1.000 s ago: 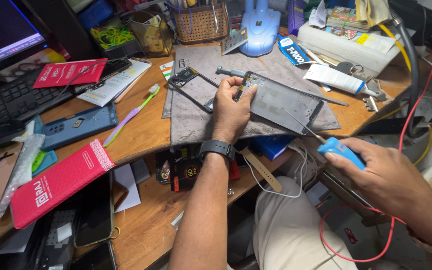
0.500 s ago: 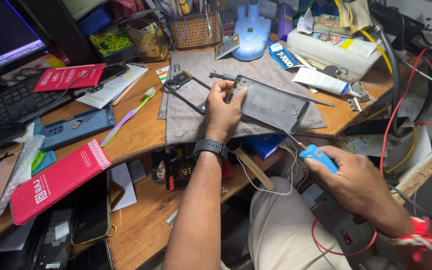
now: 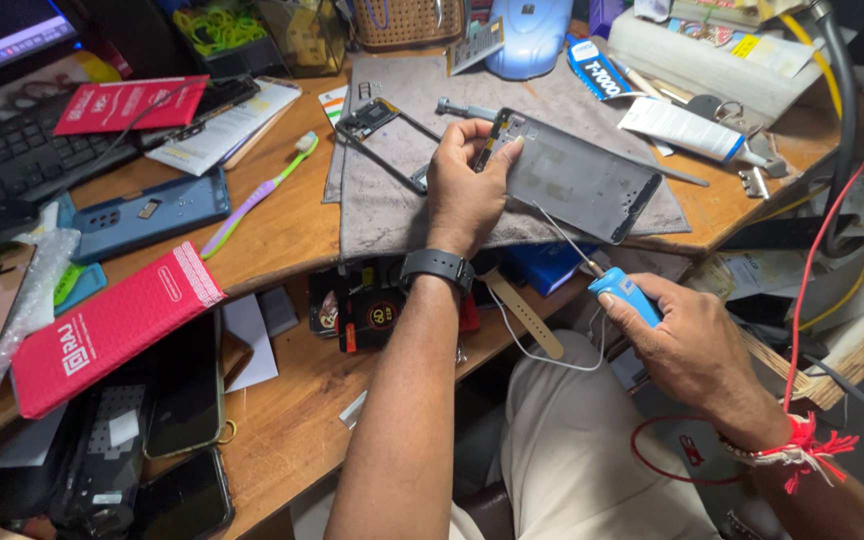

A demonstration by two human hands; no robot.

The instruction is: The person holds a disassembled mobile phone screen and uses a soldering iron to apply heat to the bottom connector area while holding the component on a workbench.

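Since the earlier frame our right hand [image 3: 697, 345] has pulled back toward our lap, and the blue-handled tool [image 3: 624, 295] has come with it, its thin metal tip now pointing up at the near edge of the phone panel [image 3: 577, 180]. We keep that hand closed around the tool's handle, thumb on top. Our left hand [image 3: 467, 190] has stayed where it was, fingers curled over the panel's left end and pinning it flat on the grey cloth [image 3: 392, 200] (the wrist behind it wears a black watch [image 3: 437, 268]). Just left of this hand lies an empty phone frame [image 3: 382, 135] on the same cloth. Farther left, off the cloth, we see a toothbrush [image 3: 252, 200] and a blue phone case [image 3: 142, 215]. Beyond the panel, up and to the right of our left hand, rests a white tube [image 3: 682, 130].
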